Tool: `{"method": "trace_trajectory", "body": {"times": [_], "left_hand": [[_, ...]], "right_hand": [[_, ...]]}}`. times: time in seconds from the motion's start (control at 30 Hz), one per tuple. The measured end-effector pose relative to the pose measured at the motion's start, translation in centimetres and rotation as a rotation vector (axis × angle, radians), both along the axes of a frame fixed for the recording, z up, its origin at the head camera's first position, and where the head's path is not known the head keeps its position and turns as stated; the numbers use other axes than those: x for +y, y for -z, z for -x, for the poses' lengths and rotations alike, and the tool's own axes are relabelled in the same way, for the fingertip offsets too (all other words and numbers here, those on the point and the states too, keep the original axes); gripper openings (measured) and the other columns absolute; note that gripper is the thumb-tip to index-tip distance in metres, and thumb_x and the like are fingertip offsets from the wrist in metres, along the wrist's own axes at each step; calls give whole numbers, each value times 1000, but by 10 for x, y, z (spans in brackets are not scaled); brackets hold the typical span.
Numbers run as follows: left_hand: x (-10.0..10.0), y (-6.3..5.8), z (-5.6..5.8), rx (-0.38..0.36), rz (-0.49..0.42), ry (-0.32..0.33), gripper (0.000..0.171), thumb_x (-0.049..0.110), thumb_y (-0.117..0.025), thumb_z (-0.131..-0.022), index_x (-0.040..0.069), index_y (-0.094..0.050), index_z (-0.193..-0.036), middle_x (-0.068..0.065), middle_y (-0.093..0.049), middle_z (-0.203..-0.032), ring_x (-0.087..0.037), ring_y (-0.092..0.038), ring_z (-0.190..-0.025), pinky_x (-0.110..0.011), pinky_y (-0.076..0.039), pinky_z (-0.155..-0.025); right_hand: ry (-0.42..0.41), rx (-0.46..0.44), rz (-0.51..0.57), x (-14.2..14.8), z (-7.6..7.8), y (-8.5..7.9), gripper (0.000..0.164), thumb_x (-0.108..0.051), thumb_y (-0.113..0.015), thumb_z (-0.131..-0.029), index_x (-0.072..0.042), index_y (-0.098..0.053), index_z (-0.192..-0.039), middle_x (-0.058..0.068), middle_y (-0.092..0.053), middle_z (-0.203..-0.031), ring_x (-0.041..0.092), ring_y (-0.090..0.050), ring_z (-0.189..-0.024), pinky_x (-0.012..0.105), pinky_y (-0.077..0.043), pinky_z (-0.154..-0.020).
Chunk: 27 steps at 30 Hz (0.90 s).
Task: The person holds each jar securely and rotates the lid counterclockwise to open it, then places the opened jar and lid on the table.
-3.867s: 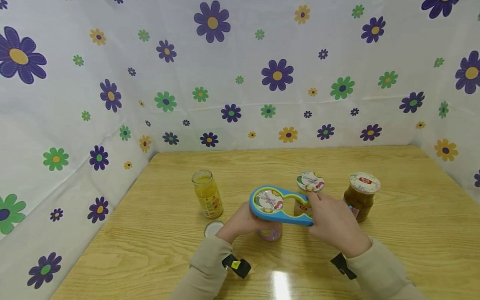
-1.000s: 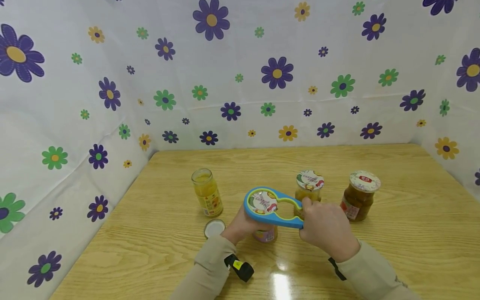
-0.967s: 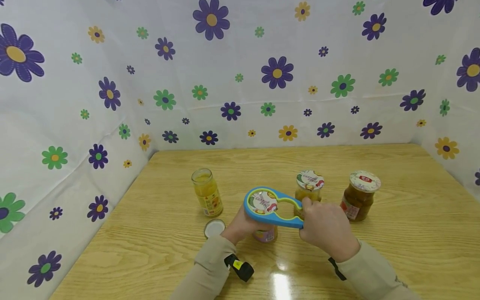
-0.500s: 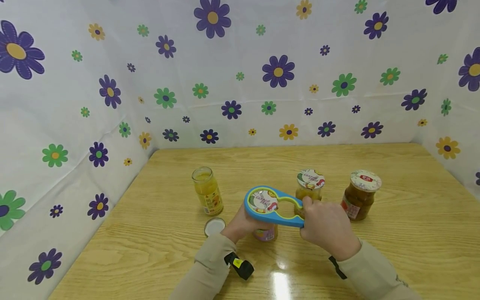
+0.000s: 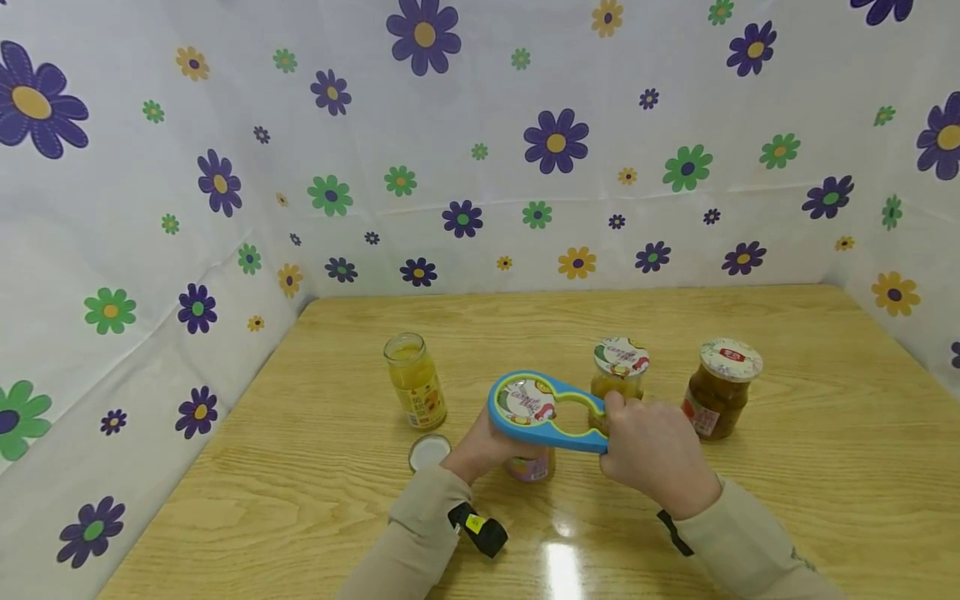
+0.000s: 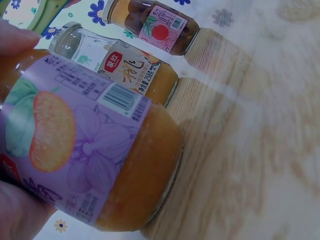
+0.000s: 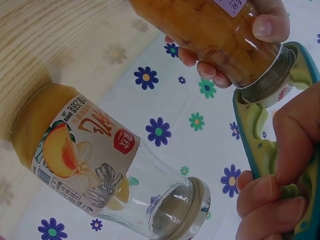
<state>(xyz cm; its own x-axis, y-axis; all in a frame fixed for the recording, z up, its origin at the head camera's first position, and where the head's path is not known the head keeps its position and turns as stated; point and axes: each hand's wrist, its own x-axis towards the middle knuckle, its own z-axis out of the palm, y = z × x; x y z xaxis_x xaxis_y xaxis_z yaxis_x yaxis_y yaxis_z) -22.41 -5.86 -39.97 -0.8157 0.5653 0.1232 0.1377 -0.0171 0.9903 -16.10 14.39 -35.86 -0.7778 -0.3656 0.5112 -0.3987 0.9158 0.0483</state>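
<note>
My left hand [image 5: 486,446] grips a glass jar of orange fruit [image 6: 150,165] by its side; the jar's purple label shows a mandarin segment. Around its printed lid [image 5: 527,401] sits the wide end of a blue and lime-green jar opener [image 5: 558,437]. My right hand [image 5: 656,454] grips the opener's handle end, fingers curled round it. In the right wrist view, the opener's toothed green inner edge [image 7: 265,145] meets the lid's rim, and left-hand fingertips wrap the jar. The jar's base looks on or close to the table; I cannot tell which.
Just behind the opener stands a lidded peach jar [image 7: 75,145]. A lidded jar of dark fruit [image 5: 716,406] is to the right. At left are a lidless yellow jar [image 5: 418,392] and a loose lid [image 5: 430,452] with its white inside up. Flowered cloth [image 5: 480,125] surrounds the table.
Since the oldest frame, both hands, the opener and the mandarin jar have shifted slightly left, the right hand farthest. Over the last second they hold nearly still.
</note>
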Motion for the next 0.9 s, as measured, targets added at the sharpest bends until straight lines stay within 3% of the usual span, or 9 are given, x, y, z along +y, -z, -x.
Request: {"method": "trace_trajectory", "body": {"times": [0.53,0.9], "left_hand": [[-1,2,0,2,18,-24,67,-8,-69,-63,0,-40,-123,-10,-54,-109,-19,-50,-100,-33,-40,-89],[-2,1,0,1,-20,16,65,-11,-68,-63,-2,-40,-121,-13,-57,-107,-18,-52,-99,-34,-40,-89]], "right_hand": [[2,-18,7,0,-1,0,20,-8,-57,-53,-10,-38,-59,-4,-27,-43,9,-23,-36,21,-20,-33],[-3,-10,1,0,-1,0,20,-8,-57,-53,-10,-38,-59,-4,-27,-44,9,-23,-37,21,-20,-33]]}}
